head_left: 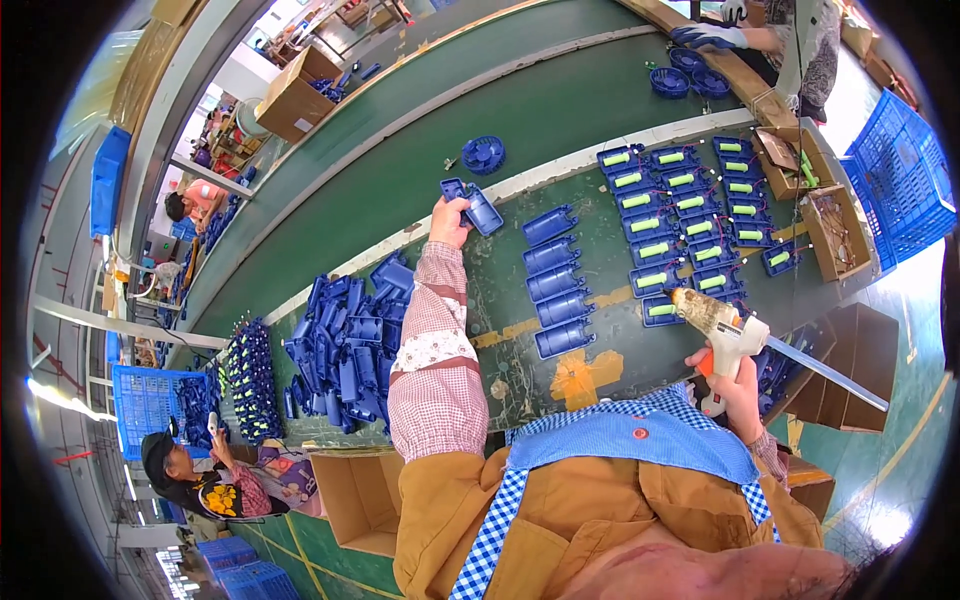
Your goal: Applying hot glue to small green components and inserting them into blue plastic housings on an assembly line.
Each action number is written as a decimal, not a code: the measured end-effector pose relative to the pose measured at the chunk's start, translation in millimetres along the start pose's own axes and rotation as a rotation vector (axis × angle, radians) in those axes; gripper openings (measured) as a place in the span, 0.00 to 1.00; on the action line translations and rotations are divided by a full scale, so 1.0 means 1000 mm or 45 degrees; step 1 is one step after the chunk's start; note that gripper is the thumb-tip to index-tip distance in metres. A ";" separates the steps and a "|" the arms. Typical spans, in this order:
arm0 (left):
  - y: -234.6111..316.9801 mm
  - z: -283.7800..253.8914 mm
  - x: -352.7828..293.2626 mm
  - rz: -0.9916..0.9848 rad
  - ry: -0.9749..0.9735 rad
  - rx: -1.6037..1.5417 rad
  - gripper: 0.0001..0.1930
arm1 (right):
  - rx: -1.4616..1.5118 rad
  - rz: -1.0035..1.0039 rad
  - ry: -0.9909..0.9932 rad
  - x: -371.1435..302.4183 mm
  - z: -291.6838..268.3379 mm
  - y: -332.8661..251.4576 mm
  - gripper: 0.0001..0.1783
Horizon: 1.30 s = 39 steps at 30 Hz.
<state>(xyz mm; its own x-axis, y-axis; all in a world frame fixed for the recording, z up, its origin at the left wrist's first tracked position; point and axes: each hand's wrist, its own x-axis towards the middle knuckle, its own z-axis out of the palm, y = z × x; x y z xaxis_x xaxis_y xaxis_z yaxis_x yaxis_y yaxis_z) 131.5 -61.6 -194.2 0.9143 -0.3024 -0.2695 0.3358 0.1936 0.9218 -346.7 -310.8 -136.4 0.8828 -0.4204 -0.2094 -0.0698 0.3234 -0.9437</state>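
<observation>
L hand [449,221], arm stretched out to 12 o'clock, fingers clamped on a blue plastic shell [473,205]. The shell is held at the far edge of the green workbench [520,375], right by the white strip that borders the conveyor belt [420,150]. Can't tell if it rests on the surface or is lifted.

R hand [737,385] at 3 o'clock, close to the body, fist closed round the handle of a glue gun [722,335]. Nozzle points toward 11 o'clock, tip just beside the nearest filled shell. A pale glue stick [828,373] juts from the back of the gun toward 4 o'clock.

Between the hands, approx. centre: column of five empty blue shells [556,282], open side up, running 12 to 6. To its 3 o'clock side: rows of filled shells [690,225], each with a green cylinder inside, some w/ wires.

At 9 o'clock of the L forearm: loose heap of blue shells [345,335]. Further at 9: stack of green-and-blue parts [252,385].

Misc.: round blue fan grille [483,154] on the belt at 12 o'clock. Open cardboard boxes [838,232] at 2 o'clock. Blue crate [903,175] beyond them. A co-worker's gloved hand [708,37] at 1 o'clock, far side of belt.
</observation>
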 end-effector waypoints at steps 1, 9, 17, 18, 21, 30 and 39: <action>0.000 0.000 0.003 -0.001 0.038 0.123 0.22 | 0.001 -0.003 0.000 0.000 0.000 0.000 0.29; -0.020 0.054 0.014 0.581 -0.230 0.982 0.21 | -0.028 0.025 -0.032 0.002 0.003 -0.001 0.29; -0.018 0.068 0.026 0.465 0.246 0.272 0.08 | -0.057 -0.011 -0.023 0.002 -0.001 0.003 0.29; -0.017 0.065 0.027 0.480 0.311 0.201 0.08 | -0.052 -0.019 -0.022 0.003 -0.001 0.003 0.30; -0.015 0.072 0.026 0.581 0.461 0.095 0.19 | -0.054 0.007 -0.020 0.003 0.000 0.000 0.29; -0.023 0.097 0.021 0.496 0.529 0.235 0.16 | -0.018 -0.026 0.040 -0.001 0.000 -0.006 0.21; -0.036 0.084 0.020 0.870 0.745 0.900 0.09 | -0.061 0.041 0.018 0.000 0.004 -0.008 0.28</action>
<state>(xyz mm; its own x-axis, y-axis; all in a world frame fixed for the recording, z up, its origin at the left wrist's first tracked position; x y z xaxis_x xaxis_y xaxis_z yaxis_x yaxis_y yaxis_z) 119.1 -153.0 -209.4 0.8844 0.1806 0.4303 -0.3051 -0.4740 0.8260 -344.5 -310.1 -127.8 0.8732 -0.4222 -0.2433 -0.1208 0.2962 -0.9475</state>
